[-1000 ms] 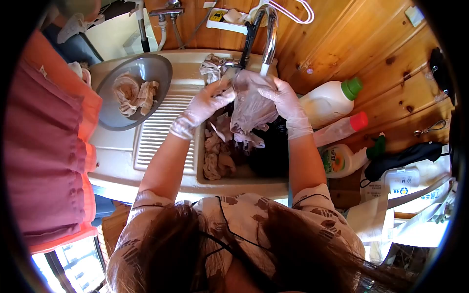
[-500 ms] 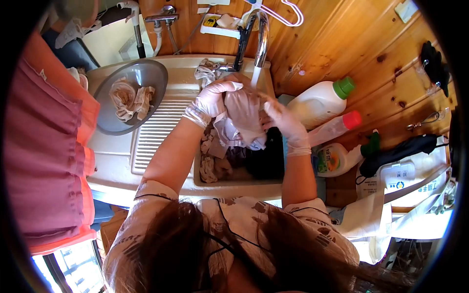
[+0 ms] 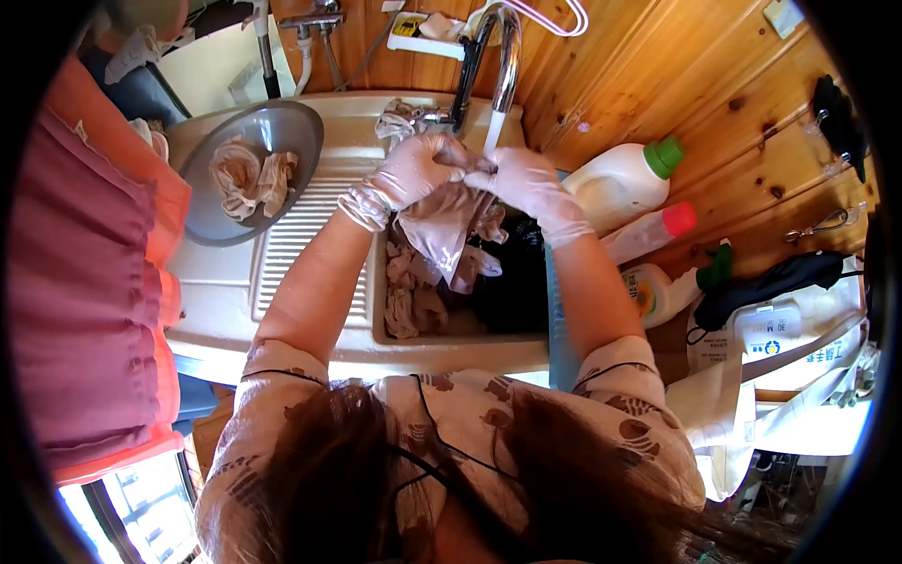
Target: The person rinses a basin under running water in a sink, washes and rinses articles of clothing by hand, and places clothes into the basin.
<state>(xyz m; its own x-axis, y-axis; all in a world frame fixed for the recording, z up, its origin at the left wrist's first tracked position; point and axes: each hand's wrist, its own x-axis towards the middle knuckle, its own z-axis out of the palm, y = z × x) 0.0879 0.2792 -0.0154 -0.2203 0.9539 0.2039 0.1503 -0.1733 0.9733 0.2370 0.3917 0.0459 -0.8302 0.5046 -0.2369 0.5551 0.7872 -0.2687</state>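
Both hands wear thin whitish gloves and meet just under the running faucet (image 3: 507,70). My left hand (image 3: 420,169) is closed on the upper edge of a wet, pale pinkish garment (image 3: 439,226). My right hand (image 3: 531,183) pinches the same cloth close beside it. The garment hangs down from the fingers over the sink (image 3: 451,346). Below it in the basin lie crumpled beige cloths (image 3: 406,291) on the left and dark fabric (image 3: 512,287) on the right. The exact kind of garment cannot be made out.
Left of the ribbed washboard (image 3: 305,244) a grey basin (image 3: 299,150) holds crumpled beige cloths. A white bottle with a green cap (image 3: 625,183), a red-capped bottle (image 3: 644,233) and a spray bottle (image 3: 662,291) stand right of the sink. Behind is a soap tray (image 3: 427,44).
The garment was spread between my hands; now it hangs from them. My right hand has moved up and left to join my left hand at the cloth's top edge.
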